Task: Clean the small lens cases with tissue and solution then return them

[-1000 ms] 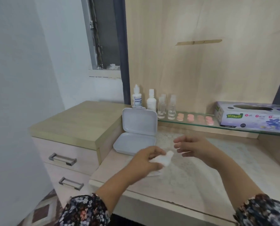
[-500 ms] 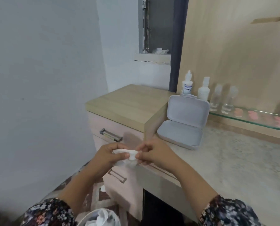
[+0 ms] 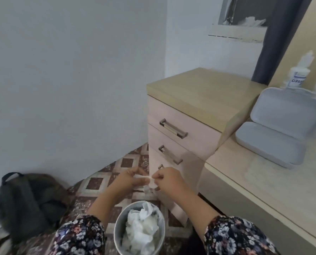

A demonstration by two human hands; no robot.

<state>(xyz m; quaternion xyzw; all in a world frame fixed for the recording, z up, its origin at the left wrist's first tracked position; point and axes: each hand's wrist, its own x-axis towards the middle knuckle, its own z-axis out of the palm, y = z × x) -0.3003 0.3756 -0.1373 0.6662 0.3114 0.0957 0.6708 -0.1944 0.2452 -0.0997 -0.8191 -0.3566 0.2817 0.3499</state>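
Tissue (image 3: 149, 183): white, crumpled, pinched between both hands and stretched side to side. Left hand (image 3: 130, 178) grips its left end; right hand (image 3: 165, 179) pinches the right end, fingers curled. Bin (image 3: 119, 223): directly below the hands, nearer the person, full of used tissue. Grey case (image 3: 275, 142): open on the counter (image 3: 264, 184), well right of the hands, nearer the right one. Lens cases: not discernible.

Both hands pinch a crumpled white tissue (image 3: 150, 183) above a grey bin (image 3: 119, 223) full of used tissues: the left hand (image 3: 130, 178) on one side, the right hand (image 3: 167, 180) on the other. An open grey case (image 3: 275, 137) lies on the desk (image 3: 264, 183) beside a drawer unit (image 3: 186, 124), with a solution bottle (image 3: 299, 74) behind the case.
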